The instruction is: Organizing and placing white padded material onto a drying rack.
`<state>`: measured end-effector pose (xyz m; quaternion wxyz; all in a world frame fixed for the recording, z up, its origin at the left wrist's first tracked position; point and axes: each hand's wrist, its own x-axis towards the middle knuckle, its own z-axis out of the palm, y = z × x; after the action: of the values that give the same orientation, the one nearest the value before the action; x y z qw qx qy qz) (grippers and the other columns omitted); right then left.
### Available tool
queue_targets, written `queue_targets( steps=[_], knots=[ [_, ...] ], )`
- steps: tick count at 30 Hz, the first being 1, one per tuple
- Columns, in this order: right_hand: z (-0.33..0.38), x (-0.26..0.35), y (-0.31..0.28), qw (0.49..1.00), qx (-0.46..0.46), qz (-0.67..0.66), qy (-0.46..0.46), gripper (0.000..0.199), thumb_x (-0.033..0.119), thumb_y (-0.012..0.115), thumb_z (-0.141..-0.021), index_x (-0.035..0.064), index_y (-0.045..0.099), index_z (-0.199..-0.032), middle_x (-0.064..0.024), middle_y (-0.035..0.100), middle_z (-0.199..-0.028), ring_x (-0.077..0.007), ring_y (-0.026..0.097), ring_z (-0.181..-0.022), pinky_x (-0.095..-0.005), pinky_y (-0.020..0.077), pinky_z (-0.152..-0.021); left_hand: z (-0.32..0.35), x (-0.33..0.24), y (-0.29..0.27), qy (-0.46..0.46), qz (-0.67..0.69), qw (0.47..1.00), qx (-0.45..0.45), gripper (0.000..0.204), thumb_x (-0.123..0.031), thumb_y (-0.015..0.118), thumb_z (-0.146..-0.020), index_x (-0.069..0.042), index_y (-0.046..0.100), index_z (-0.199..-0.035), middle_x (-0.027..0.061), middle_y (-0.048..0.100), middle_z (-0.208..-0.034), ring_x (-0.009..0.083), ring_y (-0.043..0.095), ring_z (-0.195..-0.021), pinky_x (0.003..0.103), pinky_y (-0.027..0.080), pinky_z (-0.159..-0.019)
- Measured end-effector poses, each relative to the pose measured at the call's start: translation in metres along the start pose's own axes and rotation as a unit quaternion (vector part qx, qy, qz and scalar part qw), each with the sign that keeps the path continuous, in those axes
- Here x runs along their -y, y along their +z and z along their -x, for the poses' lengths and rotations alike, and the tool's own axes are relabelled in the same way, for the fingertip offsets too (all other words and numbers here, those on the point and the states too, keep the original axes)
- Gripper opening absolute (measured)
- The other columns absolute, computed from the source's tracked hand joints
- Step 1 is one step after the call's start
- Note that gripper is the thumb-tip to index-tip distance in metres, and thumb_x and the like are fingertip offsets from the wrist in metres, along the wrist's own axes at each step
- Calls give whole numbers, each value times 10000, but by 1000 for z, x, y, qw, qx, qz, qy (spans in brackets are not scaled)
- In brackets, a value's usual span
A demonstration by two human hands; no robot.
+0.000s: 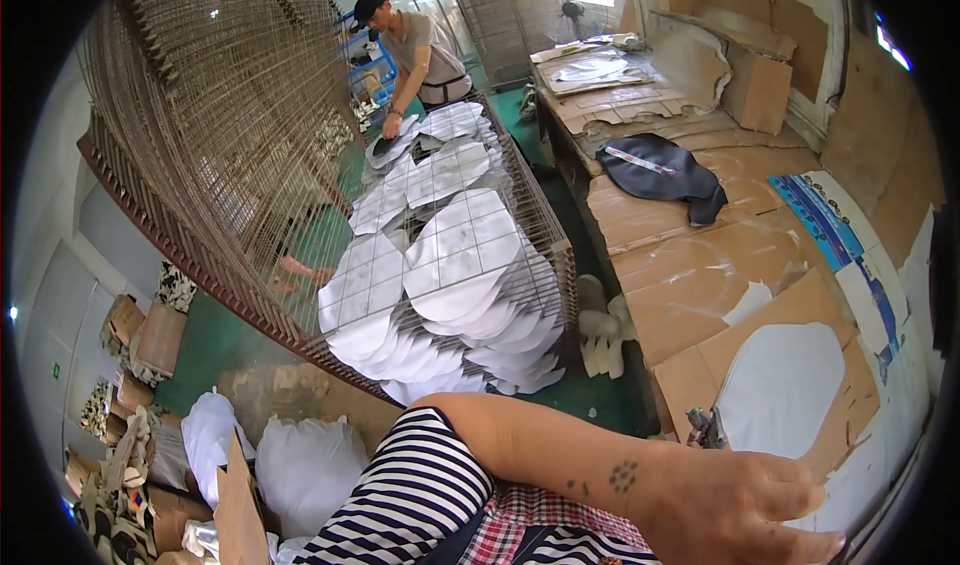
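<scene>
My left arm, in a black-and-white striped sleeve, reaches across the lower edge. My left hand [740, 510] is at the lower right, back upward, with its fingers curled. What they hold, if anything, is hidden beneath the hand. Just beyond it, a white rounded flat piece [785, 380] lies on the cardboard-covered bench [690, 295]. A small ragged grey clump [705, 428] touches that piece's near left edge. My right hand is not in view.
Left of the bench, a wire rack [560, 265] holds overlapping white pieces [465, 245]; raised wire racks [230, 135] lean beside it. A co-worker [425, 55] handles pieces at its far end. A dark sheet [665, 170] lies on the bench; white bags [310, 470] stand lower left.
</scene>
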<state>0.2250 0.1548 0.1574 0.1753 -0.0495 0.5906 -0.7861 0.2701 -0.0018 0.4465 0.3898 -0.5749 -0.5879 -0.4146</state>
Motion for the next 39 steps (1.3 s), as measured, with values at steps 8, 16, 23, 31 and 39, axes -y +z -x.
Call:
queue_targets(
  steps=[8, 16, 23, 31, 39],
  knots=[
    [5, -18, -9, 999, 47, -5, -19, 447, 12, 655, -812, -5, 514, -1236, -48, 608, -951, -117, 573, -818, -265, 495, -728, 8, -2, 8, -28, 27, 999, 1, 88, -61, 579, -856, 19, 606, -830, 163, 595, -1102, 241, 589, -761, 329, 498, -629],
    [12, -35, -17, 998, 56, 3, -21, 442, 14, 656, -813, -5, 518, -1232, -48, 613, -951, -112, 574, -819, -262, 493, -727, 25, -8, 20, -72, 72, 994, 35, 93, -73, 579, -863, 13, 610, -880, 164, 591, -1116, 251, 604, -762, 345, 506, -642],
    [12, -1, 15, 999, -14, 31, 31, 445, 20, 675, -809, -11, 521, -1226, -49, 618, -953, -117, 570, -809, -264, 482, -735, 41, -15, 23, -110, 28, 986, 122, 186, -177, 572, -640, -4, 542, -702, 77, 521, -715, 208, 511, -649, 330, 406, -586],
    [22, 1, 10, 997, -31, 39, 57, 452, 50, 703, -808, -8, 522, -1218, -48, 606, -956, -129, 559, -804, -270, 473, -722, 50, -14, 25, -136, 36, 982, 130, 200, -174, 569, -656, 9, 555, -734, 74, 514, -700, 218, 516, -656, 333, 415, -600],
    [17, 1, 15, 996, -5, 62, 58, 450, 62, 705, -806, -2, 528, -1215, -33, 601, -953, -121, 552, -820, -271, 466, -741, 53, -15, 27, -156, 18, 978, 137, 220, -183, 586, -647, 5, 555, -759, 76, 519, -708, 225, 527, -668, 331, 418, -620]
  ],
)
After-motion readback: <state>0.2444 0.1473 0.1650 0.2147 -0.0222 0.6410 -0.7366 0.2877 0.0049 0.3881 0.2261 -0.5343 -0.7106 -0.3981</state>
